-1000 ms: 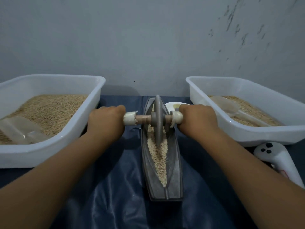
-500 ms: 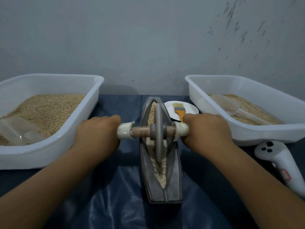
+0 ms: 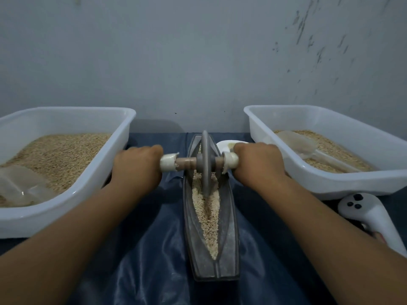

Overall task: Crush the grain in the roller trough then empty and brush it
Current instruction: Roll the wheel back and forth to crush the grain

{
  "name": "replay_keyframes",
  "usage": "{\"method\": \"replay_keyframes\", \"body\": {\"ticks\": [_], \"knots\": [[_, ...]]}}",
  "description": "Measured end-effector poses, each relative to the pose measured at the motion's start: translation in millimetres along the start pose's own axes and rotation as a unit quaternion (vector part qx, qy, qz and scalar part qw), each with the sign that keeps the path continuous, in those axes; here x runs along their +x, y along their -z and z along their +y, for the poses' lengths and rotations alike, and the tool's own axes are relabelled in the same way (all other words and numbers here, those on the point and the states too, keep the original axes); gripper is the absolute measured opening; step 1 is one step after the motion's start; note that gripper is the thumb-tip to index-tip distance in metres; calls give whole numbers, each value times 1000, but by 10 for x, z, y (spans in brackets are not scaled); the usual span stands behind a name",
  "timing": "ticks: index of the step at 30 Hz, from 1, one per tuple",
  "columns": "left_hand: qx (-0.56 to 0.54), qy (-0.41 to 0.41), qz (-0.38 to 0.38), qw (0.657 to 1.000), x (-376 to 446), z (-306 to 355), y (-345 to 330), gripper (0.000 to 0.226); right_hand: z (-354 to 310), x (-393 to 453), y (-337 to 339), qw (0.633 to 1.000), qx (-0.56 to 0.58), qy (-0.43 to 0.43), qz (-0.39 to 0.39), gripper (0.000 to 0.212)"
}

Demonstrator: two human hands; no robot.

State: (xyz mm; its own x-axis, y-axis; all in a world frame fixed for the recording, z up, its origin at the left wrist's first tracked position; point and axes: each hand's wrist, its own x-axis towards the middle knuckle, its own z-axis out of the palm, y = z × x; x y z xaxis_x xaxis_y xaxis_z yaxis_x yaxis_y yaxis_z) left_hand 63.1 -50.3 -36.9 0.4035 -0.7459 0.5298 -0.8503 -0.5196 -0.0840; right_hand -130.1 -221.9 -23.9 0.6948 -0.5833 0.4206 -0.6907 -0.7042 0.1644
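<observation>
Dark-draped desk (image 3: 154, 271), trough (image 3: 211, 249) at 12 o'clock. Both grips, left hand (image 3: 136, 168) and right hand (image 3: 259, 166), clenched on axle; roller wheel (image 3: 205, 164) back at far end after near pass; crushing ongoing.

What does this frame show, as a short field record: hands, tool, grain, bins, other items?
left hand: grips roller's left handle
right hand: grips right handle
roller wheel: upright, toward trough's far end
trough: grain along its channel
left bin: grain, clear scoop
right bin: grain, clear scoop
controller: white, beside right bin
</observation>
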Motion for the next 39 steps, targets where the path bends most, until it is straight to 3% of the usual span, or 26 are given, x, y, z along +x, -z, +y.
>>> {"method": "replay_keyframes", "body": {"ticks": [11, 19, 25, 31, 39], "knots": [[-11, -61, 7, 998, -801, -5, 603, 42, 26, -900, 599, 998, -2, 34, -46, 23], [-18, 20, -34, 999, -72, -28, -44, 22, -47, 16, 130, 999, -23, 8, -35, 11], [-6, 24, -29, 999, 389, -62, -186, 20, 58, 466, -115, 999, 3, 3, -36, 24], [-7, -12, 5, 1000, -88, 10, 52, 25, -8, -94, 63, 999, 7, 2, -35, 9], [-15, -75, 13, 997, -803, -30, 569, 42, 6, -922, 641, 999, 4, 34, -35, 25]]}}
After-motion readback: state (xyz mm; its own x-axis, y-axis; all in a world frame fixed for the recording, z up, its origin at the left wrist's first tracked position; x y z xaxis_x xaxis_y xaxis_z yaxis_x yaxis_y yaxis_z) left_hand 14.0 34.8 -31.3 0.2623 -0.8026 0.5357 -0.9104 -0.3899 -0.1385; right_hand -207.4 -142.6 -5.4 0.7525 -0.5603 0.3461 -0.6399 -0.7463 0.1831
